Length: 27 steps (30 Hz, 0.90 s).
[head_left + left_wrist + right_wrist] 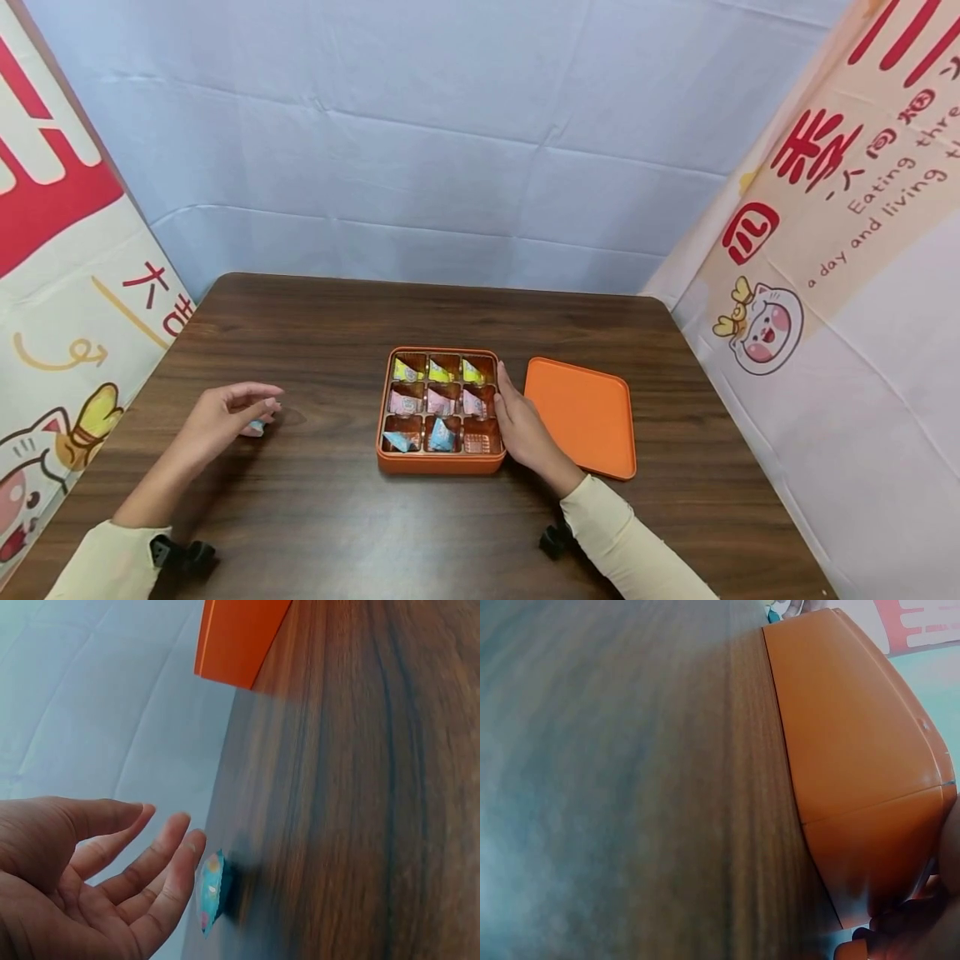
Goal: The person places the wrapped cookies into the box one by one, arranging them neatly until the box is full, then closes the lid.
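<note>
On the left of the table, my left hand (230, 414) hovers with loosely bent, parted fingers, its fingertips right beside a small blue wrapped candy (212, 891). That candy lies on the wood, partly hidden under the hand in the head view. An orange square box (441, 464) stands mid-table, divided into compartments. Yellow candies (440, 372) fill the back row, pink candies (439, 403) the middle one. Two blue candies (442, 435) sit in the front row, whose right compartment holds none. My right hand (528, 429) rests along the box's right side, fingers extended.
The flat orange lid (581, 417) lies on the brown wooden table (322, 533), just right of the box and close to my right hand. A pale cloth (450, 150) hangs behind the table, with printed banners (840, 250) at both sides.
</note>
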Each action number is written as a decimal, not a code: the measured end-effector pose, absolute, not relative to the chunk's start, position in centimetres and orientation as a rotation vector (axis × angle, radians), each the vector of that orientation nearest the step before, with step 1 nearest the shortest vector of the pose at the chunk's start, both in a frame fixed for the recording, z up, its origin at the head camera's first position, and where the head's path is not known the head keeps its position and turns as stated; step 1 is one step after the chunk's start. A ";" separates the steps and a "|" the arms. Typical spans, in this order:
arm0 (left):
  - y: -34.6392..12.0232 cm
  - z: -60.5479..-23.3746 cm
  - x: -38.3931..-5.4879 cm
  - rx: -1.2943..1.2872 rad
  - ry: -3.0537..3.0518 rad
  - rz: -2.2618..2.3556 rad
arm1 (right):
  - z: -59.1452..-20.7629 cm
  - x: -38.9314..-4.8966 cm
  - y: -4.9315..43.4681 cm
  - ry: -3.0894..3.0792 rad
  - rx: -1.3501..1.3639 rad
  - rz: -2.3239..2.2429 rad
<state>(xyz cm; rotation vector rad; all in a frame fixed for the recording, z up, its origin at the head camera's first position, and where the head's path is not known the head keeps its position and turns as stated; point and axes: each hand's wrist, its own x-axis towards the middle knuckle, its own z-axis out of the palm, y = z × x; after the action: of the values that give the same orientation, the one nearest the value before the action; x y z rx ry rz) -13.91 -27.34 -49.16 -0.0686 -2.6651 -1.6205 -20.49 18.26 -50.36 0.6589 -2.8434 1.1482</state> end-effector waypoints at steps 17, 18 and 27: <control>-28.0 -49.0 -13.8 -0.057 -2.682 -1.124 | -50.5 -20.5 18.1 -2.844 0.647 1.146; -28.0 -49.1 -13.8 -0.059 -2.685 -1.088 | -50.5 -20.5 18.1 -2.846 0.645 1.145; -28.0 -49.4 -13.7 -0.065 -2.703 -0.837 | -50.3 -20.4 18.1 -2.854 0.648 1.147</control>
<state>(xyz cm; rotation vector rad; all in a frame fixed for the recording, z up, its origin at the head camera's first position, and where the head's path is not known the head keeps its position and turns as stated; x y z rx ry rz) -13.73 -28.01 -49.41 -0.0649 -2.7026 -0.8373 -20.41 18.10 -50.28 0.6481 -2.8535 1.1466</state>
